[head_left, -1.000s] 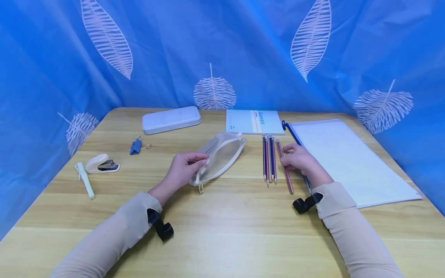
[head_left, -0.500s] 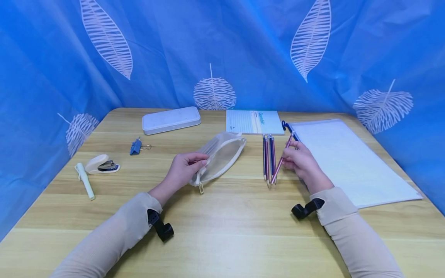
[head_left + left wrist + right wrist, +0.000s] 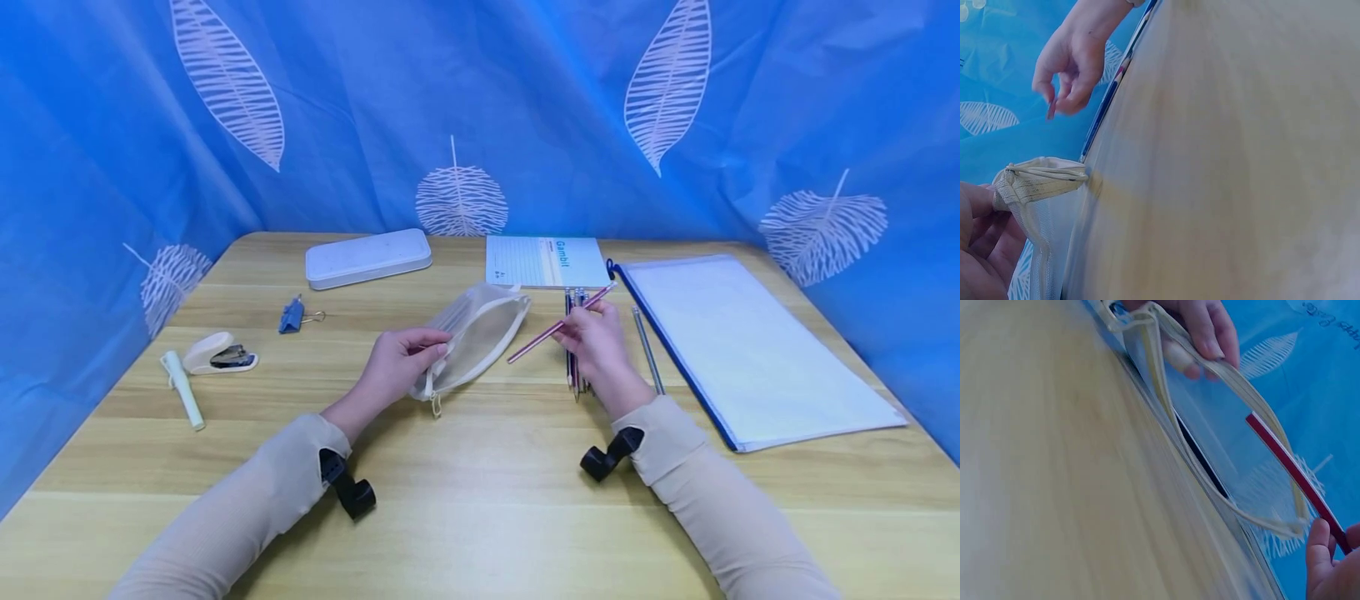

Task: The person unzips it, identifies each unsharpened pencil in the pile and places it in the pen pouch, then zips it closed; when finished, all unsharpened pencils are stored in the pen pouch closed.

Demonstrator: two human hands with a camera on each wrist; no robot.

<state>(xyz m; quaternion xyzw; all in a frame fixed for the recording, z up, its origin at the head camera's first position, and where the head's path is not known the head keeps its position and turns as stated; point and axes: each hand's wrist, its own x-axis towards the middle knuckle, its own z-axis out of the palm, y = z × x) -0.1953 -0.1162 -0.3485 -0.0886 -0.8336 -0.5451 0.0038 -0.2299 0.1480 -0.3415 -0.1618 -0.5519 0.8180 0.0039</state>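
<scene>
Sleeves point(image 3: 232, 508) cut off below; lined-up pencils point(image 3: 574, 372) partly covered

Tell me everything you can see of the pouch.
The pouch is pale, see-through and mesh-like, with cream zip edging and a looped pull at its near end. It appears to rest on the table, running from near left to far right, mouth spread open. The left hand pinches its rim; whether the pencil touches it is unclear.

Pouch point(image 3: 489, 340): whitish, see-through, mouth gaping, pinched at left by the left hand point(image 3: 401, 358).
Red pencil point(image 3: 537, 342): pinched by the right hand point(image 3: 602, 350), slanting far-right to near-left.
</scene>
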